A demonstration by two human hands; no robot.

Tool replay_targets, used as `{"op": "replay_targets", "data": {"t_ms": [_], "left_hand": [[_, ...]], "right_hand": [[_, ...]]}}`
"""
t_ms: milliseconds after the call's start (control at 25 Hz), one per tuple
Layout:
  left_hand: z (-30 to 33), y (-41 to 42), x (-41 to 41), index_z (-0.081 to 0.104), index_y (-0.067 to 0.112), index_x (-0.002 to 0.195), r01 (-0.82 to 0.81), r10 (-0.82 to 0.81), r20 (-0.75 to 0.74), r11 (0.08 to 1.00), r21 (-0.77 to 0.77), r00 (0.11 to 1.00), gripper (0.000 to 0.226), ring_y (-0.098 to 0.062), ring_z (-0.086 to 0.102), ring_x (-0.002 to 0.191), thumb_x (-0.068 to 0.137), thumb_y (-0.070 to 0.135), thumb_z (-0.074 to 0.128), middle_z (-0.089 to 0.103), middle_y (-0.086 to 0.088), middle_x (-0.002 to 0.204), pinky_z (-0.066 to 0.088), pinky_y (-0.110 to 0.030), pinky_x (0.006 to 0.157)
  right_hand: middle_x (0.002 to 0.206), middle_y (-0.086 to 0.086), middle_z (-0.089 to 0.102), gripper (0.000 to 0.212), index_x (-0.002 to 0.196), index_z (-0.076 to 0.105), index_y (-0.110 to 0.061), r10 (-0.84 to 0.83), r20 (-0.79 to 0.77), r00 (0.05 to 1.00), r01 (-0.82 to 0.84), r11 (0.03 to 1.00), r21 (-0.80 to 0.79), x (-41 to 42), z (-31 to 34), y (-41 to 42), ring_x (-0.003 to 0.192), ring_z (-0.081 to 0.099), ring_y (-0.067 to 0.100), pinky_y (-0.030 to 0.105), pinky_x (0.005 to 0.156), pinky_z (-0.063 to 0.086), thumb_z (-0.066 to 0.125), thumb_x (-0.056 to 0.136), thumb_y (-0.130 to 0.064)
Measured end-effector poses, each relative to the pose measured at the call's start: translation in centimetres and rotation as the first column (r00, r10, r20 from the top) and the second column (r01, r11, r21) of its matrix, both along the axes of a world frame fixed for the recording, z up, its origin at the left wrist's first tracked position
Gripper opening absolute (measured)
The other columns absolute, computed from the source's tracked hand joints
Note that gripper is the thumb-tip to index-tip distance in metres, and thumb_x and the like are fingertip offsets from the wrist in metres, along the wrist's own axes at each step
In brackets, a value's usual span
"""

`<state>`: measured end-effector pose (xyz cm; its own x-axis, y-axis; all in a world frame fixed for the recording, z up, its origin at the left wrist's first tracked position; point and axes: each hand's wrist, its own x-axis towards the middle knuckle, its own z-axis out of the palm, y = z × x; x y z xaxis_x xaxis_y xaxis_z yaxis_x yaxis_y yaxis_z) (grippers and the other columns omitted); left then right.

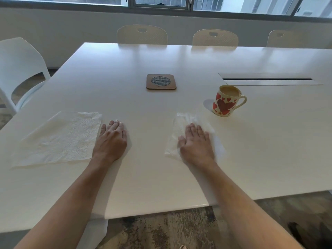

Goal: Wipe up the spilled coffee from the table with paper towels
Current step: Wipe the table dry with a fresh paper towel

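Observation:
My right hand lies flat, fingers straight, pressing a crumpled white paper towel onto the white table. The towel looks blurred around the hand. My left hand rests flat on the bare tabletop, fingers straight, just right of a flat unfolded paper towel. A mug with red hearts, filled with milky coffee, stands upright beyond and right of my right hand. No coffee puddle shows on the table surface.
A brown square coaster with a grey round centre lies at the table's middle. A cable slot runs at the right. White chairs line the far side; another chair stands left.

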<state>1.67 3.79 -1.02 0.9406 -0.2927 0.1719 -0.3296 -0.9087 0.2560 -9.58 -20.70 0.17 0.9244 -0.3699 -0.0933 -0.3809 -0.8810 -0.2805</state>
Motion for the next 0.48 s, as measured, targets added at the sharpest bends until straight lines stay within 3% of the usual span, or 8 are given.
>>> {"op": "replay_targets", "data": {"t_ms": [280, 480], "left_hand": [[-0.1, -0.1, 0.0, 0.041, 0.002, 0.144, 0.036, -0.037, -0.010, 0.997, -0.061, 0.999, 0.047, -0.024, 0.022, 0.148, 0.102, 0.021, 0.034, 0.034, -0.014, 0.155, 0.011, -0.036, 0.122], [-0.2, 0.3, 0.2, 0.042, 0.003, 0.144, 0.070, -0.071, -0.013, 0.993, -0.099, 0.997, 0.046, -0.022, 0.023, 0.148, 0.102, 0.020, 0.037, 0.035, -0.013, 0.155, 0.012, -0.034, 0.121]], "right_hand": [[0.167, 0.004, 0.005, 0.062, 0.158, 0.012, -0.013, 0.293, 0.035, 0.955, -0.293, 0.956, -0.016, 0.5, 0.0, 8.4, 0.154, 0.000, 0.019, 0.041, 0.123, -0.007, 0.024, 0.104, -0.041], [0.167, -0.003, -0.002, 0.064, 0.159, 0.004, -0.019, 0.415, 0.017, 0.910, -0.415, 0.910, -0.014, -1.5, 0.1, 7.7, 0.153, -0.008, 0.011, 0.035, 0.122, -0.012, 0.020, 0.103, -0.049]]}}
